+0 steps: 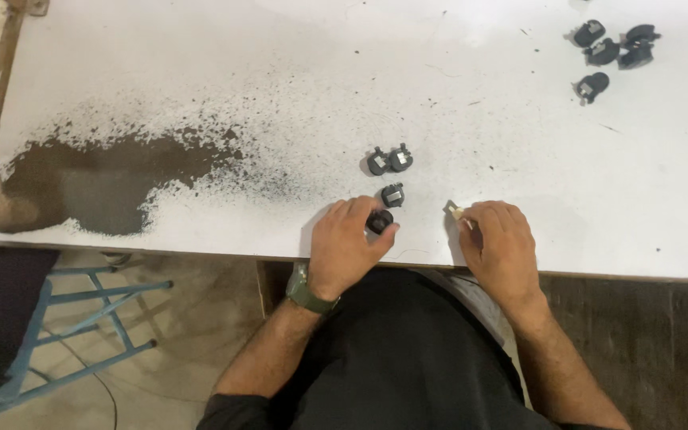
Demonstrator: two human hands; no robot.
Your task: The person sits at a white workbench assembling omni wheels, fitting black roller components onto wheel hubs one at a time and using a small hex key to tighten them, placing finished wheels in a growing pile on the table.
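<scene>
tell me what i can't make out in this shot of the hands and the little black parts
Head view only:
- The black part under the left hand: mostly covered by fingers and thumb, shape unclear.
- The small pale piece at the right hand: only its tip shows past the fingers; too small to identify.
- The far cluster of black parts: too small for detail.
- The blue metal frame: cut off by the left edge.

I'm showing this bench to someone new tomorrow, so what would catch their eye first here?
Probably the big patch of worn-off dark paint at the left of the white tabletop. Next, the left hand pinching a small black plastic part at the near edge, three more just beyond it, while the right hand holds a small pale piece. A cluster of similar black parts sits far right.
</scene>
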